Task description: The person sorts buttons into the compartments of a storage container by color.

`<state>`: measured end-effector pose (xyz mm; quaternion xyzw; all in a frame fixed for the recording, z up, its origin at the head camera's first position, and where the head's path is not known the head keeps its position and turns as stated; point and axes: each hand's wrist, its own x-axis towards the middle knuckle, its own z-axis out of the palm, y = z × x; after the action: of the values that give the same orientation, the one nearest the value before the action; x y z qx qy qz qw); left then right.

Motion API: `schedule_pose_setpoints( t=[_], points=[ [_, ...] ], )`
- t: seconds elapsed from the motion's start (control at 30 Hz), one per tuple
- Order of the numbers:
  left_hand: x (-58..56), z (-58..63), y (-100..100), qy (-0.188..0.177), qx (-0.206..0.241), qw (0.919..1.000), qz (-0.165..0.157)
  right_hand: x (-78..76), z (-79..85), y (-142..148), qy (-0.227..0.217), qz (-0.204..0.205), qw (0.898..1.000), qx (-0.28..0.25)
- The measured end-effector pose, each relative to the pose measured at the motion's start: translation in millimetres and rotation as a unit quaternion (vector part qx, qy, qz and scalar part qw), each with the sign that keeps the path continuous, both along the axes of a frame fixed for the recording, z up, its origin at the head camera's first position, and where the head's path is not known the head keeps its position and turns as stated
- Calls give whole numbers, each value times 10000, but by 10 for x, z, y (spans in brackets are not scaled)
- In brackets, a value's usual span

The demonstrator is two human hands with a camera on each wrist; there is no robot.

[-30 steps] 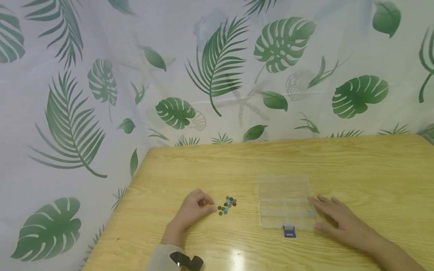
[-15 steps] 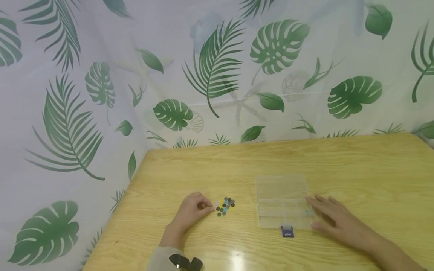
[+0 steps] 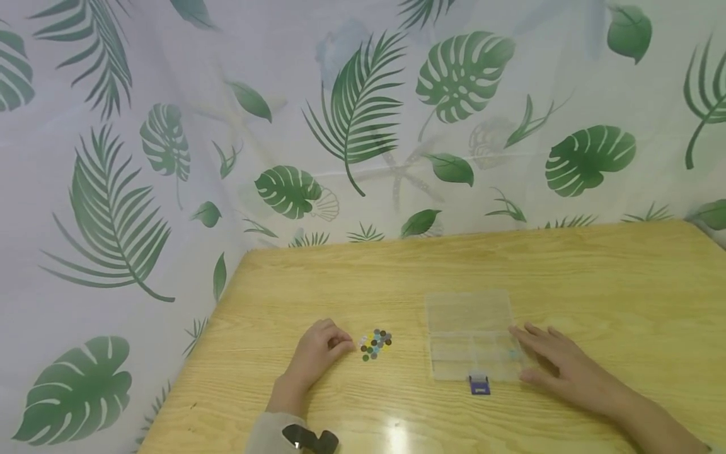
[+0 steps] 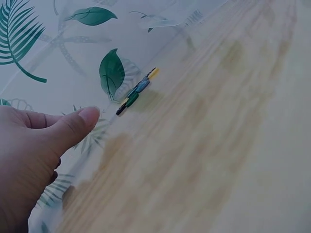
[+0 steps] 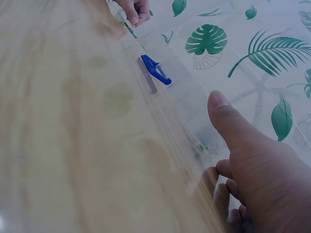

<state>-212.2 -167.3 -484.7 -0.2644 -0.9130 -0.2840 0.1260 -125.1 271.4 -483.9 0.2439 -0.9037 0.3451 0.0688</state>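
My left hand [image 3: 320,350] is just left of a pile of small flat coloured discs [image 3: 375,345], thumb and index finger pinched together. In the right wrist view a yellow spot shows at the left hand's fingertips [image 5: 134,22], like the edge of a small disc; the thumb hides it in the left wrist view. A clear plastic compartment box [image 3: 454,356] lies with its lid [image 3: 467,310] laid back and a blue-purple latch [image 3: 479,385] at its front. My right hand [image 3: 561,366] rests relaxed along the box's right side, thumb near the front corner, fingers extended.
Light blue pieces [image 3: 513,354] sit in the box's right compartment. The wood-grain table [image 3: 397,271] stretches behind and to the right. A white leaf-print curtain [image 3: 227,208] stands along its back and left. A dark strap device [image 3: 311,439] sits on the left wrist.
The left thumb and index finger have closed together at the pile's left edge and drawn slightly left, away from it. The right hand stays at the box. The head view shifts slightly.
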Motion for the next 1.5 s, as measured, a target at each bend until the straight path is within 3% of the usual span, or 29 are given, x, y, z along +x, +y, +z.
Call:
schedule_pose_setpoints(
  t=[0.3,0.6,0.9,1.03,1.27,1.5],
  points=[
    [58,103,112,-41,711,9970,-293,-1,-37,3,135,15,9999,65],
    [79,204,227,320,639,9954,-642,10,-5,2,-42,-35,10000,-30],
    [82,336,470,590,457,9920,-1015,8,-3,-13,-35,-29,10000,-31],
    [76,345,625,697,490,9884,-1260,3,3,-8,-60,-4,10000,-61],
    [50,389,948,1186,566,9773,-1664,0,15,-2,-23,5,10000,-19],
    [67,439,1257,1781,299,9641,-1945,5,18,-6,-25,3,10000,2]
  ],
)
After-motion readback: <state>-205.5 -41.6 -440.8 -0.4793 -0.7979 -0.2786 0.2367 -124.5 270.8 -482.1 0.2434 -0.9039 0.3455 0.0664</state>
